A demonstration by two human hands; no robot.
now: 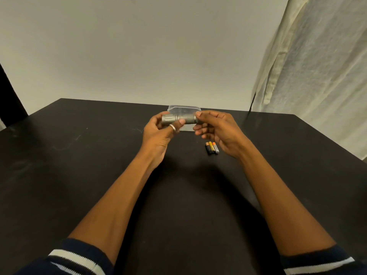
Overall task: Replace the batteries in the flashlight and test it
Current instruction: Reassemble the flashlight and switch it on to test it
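Note:
A short grey metal flashlight (183, 118) is held level above the black table (79, 155), its wider head pointing left. My left hand (160, 133), with a ring on the thumb, grips the head end. My right hand (216, 130) pinches the tail end between thumb and fingers. Three small batteries (211, 147) lie side by side on the table just below my right hand, apart from it.
A clear plastic container (184, 110) sits on the table behind the flashlight, partly hidden by it. A pale wall stands beyond the table's far edge, and a light curtain (317, 66) hangs at the right.

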